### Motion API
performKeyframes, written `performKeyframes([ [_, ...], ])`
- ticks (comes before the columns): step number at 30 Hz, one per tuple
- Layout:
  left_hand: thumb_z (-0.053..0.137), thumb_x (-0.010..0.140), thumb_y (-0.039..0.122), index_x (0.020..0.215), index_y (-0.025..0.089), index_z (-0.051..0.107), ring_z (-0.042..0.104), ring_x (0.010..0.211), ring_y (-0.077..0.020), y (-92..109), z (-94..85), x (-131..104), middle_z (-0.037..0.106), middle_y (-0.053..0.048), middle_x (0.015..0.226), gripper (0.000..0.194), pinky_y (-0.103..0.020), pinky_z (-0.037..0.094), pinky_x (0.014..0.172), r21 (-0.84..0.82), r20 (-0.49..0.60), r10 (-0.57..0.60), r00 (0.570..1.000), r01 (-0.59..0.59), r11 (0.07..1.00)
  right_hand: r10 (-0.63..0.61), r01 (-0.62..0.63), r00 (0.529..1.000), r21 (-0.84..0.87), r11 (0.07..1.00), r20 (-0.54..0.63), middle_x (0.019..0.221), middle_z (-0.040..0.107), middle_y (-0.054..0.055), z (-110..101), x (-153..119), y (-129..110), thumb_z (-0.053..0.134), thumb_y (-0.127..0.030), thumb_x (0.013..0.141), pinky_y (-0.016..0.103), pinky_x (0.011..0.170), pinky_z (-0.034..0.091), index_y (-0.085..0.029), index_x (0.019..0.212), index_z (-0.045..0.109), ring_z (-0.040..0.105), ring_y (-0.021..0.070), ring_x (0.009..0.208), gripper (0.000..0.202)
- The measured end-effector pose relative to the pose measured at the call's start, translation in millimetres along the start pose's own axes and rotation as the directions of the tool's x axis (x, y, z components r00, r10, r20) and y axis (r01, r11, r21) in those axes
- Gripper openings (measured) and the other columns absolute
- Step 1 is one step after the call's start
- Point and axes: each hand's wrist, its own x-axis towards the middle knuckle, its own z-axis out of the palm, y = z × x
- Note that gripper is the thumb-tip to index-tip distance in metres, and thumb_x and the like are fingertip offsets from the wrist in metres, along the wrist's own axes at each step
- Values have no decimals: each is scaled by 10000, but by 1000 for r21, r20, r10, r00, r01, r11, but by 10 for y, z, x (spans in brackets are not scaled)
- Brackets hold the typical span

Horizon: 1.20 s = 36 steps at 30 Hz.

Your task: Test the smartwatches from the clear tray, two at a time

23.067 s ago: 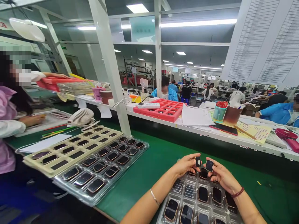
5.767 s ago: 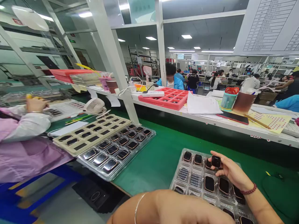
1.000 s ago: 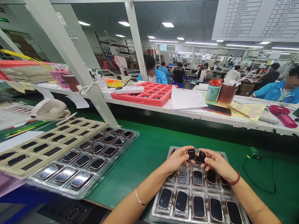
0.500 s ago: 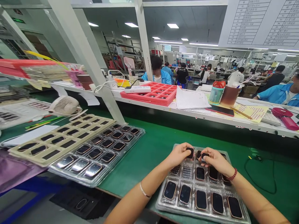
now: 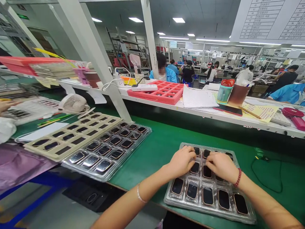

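Observation:
Both my hands are over a clear plastic tray (image 5: 209, 208) of smartwatch-like units with black screens and gold-coloured rims. My left hand (image 5: 182, 161) bends over the tray's left side, its thumb apart from the fingers beside a watch unit (image 5: 194, 167) in the middle row; nothing shows in its grip. My right hand (image 5: 222, 166) lies over the middle, fingers bent and apart, close to another watch unit (image 5: 206, 171). It covers some cells to its right. Along the front row lie several units, such as a watch unit (image 5: 207, 196) lying face up.
To the left lie a second clear tray of watch units (image 5: 95, 171) and a beige tray (image 5: 57, 156) with dark pieces. A small fan (image 5: 72, 103) stands behind them. A shelf (image 5: 166, 108) holds a red compartment tray (image 5: 164, 98). A cable (image 5: 267, 187) lies at right.
The watch units held in each hand are no longer seen in the fingers. A middle-row cell that was bare now holds a unit. Both hands have come nearer over the tray. The view shifted slightly.

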Motion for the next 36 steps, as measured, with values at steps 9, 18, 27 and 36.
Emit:
performKeyframes([
  [9, 637, 655, 257, 841, 160, 583, 424, 1156, -313, 325, 291, 290, 514, -129, 1220, 217, -453, 342, 947, -209, 90, 242, 966, -219, 953, 60, -55, 998, 152, 987, -24, 810, 589, 43, 3, -502, 297, 595, -161, 664, 316, 700, 398, -192, 744, 542, 527, 223, 805, 101],
  [18, 518, 741, 228, 848, 161, 531, 516, 499, -82, 392, 329, 703, 573, 7, 670, 127, -197, 390, 484, -931, 101, -217, 971, 169, 323, 250, -97, 965, 992, 83, 74, 765, 648, 29, 225, -125, 670, 654, -328, 719, 203, 446, 411, -179, 800, 498, 578, 124, 556, 230],
  [27, 580, 765, 264, 1191, 195, 496, 635, 699, -125, 22, 351, 667, 630, -110, 1048, 439, -173, 373, 487, -941, 337, -272, 901, 328, -79, 151, -8, 987, 956, -293, 54, 1066, 641, 101, 281, -64, 734, 641, -306, 781, 217, 565, 532, -188, 1165, 542, 618, 121, 699, 414],
  [36, 688, 688, 373, 1199, 173, 469, 581, 546, -82, 36, 364, 641, 623, -37, 806, 590, -154, 341, 435, -948, 313, -131, 941, 318, 17, 107, -30, 993, 981, -190, 51, 852, 663, 46, 310, -78, 707, 721, -343, 706, 176, 472, 500, -158, 1040, 637, 553, 58, 494, 391],
])
